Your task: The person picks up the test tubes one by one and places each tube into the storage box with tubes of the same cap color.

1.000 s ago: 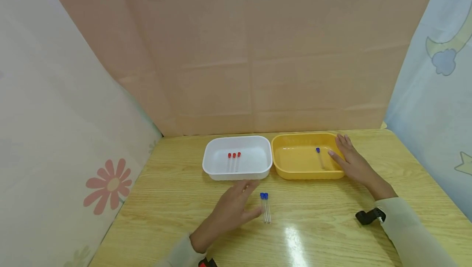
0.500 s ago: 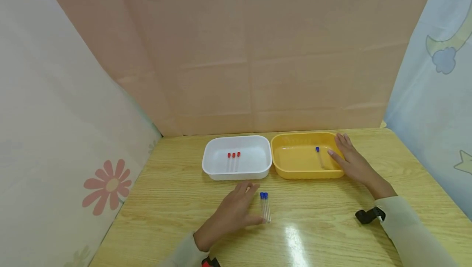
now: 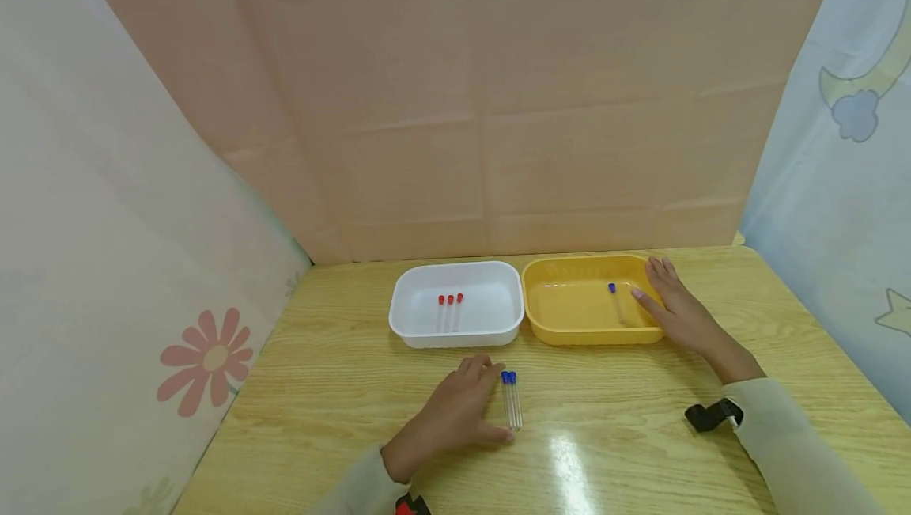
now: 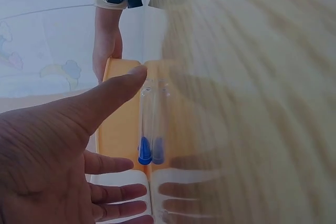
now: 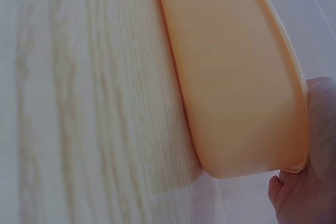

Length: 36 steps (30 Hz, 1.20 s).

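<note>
My left hand (image 3: pixel 459 404) is beside the clear test tubes with blue caps (image 3: pixel 511 400), which lie side by side on the table. Its thumb is near their bottom ends and its fingers near the caps. In the left wrist view, the fingers are spread and a gap shows between the hand and the tubes (image 4: pixel 146 124). My right hand (image 3: pixel 679 313) rests on the right rim of the yellow tray (image 3: pixel 598 337), thumb over the inside, fingers extended along the edge. Inside that tray lies one blue-capped test tube (image 3: pixel 616 305).
A white tray (image 3: pixel 455 339) stands against the yellow tray's left side and holds three red-capped test tubes (image 3: pixel 450 313). Behind both trays hangs a tan cloth backdrop (image 3: pixel 484 104). Patterned cloths flank the wooden table (image 3: pixel 612 436).
My left hand has shifted slightly right, and its thumb has moved down from across the tubes to near their bottom ends. The right hand stays on the yellow tray's rim.
</note>
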Motion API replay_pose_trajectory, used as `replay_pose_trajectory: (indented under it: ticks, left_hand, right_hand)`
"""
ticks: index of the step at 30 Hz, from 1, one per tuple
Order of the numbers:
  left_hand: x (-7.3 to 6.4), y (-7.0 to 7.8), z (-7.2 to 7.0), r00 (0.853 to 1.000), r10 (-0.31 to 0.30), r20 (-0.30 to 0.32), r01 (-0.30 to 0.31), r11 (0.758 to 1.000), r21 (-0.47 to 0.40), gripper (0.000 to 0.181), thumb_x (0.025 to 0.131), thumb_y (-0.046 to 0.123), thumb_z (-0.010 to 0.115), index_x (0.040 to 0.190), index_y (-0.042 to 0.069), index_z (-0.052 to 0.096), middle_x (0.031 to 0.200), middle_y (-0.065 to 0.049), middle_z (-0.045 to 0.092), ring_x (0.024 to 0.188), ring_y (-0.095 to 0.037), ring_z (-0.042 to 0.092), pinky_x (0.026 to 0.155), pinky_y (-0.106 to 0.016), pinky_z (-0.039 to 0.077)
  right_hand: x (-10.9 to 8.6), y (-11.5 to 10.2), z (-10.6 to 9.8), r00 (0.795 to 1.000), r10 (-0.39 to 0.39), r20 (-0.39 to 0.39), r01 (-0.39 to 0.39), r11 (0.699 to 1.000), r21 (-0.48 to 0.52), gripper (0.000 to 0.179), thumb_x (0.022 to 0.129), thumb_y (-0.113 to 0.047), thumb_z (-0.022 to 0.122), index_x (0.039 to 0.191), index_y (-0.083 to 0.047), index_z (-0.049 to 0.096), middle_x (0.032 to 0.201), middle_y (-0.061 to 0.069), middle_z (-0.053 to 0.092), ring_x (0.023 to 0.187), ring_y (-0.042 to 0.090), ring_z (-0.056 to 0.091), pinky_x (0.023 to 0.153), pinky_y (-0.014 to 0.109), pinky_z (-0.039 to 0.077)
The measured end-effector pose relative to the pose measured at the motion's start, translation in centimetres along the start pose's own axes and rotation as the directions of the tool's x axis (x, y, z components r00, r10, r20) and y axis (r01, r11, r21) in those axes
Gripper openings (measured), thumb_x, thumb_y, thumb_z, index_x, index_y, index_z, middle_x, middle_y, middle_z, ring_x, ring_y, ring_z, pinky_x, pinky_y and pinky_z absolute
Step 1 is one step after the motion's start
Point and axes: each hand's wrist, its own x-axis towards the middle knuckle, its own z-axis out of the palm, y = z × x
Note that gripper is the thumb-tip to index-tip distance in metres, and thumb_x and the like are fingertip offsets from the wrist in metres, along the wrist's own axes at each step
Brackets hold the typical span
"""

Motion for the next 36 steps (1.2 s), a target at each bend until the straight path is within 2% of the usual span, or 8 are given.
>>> replay_pose_trajectory:
  ticks: [13, 19, 36]
  left_hand:
    - [0.32, -0.10, 0.01, 1.000, -0.003, 0.022, 0.002, 1.000, 0.010, 0.100, 0.073, 0.064, 0.083, 0.149, 0.009, 0.048, 0.139, -0.009, 0.049, 0.127, -0.023, 0.046, 0.097, -0.039, 0.050]
    - [0.45, -0.14, 0.28, 1.000, 0.008, 0.013, -0.008, 1.000, 0.005, 0.099, 0.071, 0.063, 0.084, 0.147, 0.010, 0.050, 0.138, -0.009, 0.049, 0.126, -0.023, 0.047, 0.095, -0.038, 0.050]
    - [0.47, -0.15, 0.59, 1.000, -0.001, -0.009, 0.001, 1.000, 0.011, 0.091, 0.077, 0.060, 0.082, 0.148, 0.012, 0.050, 0.136, -0.006, 0.049, 0.126, -0.021, 0.047, 0.096, -0.036, 0.049]
  right_hand:
    - [0.03, -0.22, -0.09, 1.000, 0.009, 0.004, -0.009, 1.000, -0.002, 0.074, 0.110, -0.030, 0.044, 0.157, 0.010, 0.005, 0.167, 0.022, -0.010, 0.152, 0.036, -0.021, 0.114, 0.070, -0.006]
    - [0.04, -0.27, -0.15, 1.000, 0.015, 0.005, -0.015, 1.000, 0.004, 0.074, 0.110, -0.031, 0.044, 0.157, 0.010, 0.005, 0.167, 0.022, -0.009, 0.152, 0.036, -0.021, 0.114, 0.070, -0.006]
    - [-0.03, -0.23, -0.07, 1.000, 0.019, 0.003, -0.019, 1.000, -0.010, 0.074, 0.110, -0.031, 0.044, 0.158, 0.009, 0.004, 0.167, 0.023, -0.009, 0.152, 0.041, -0.018, 0.114, 0.071, -0.005]
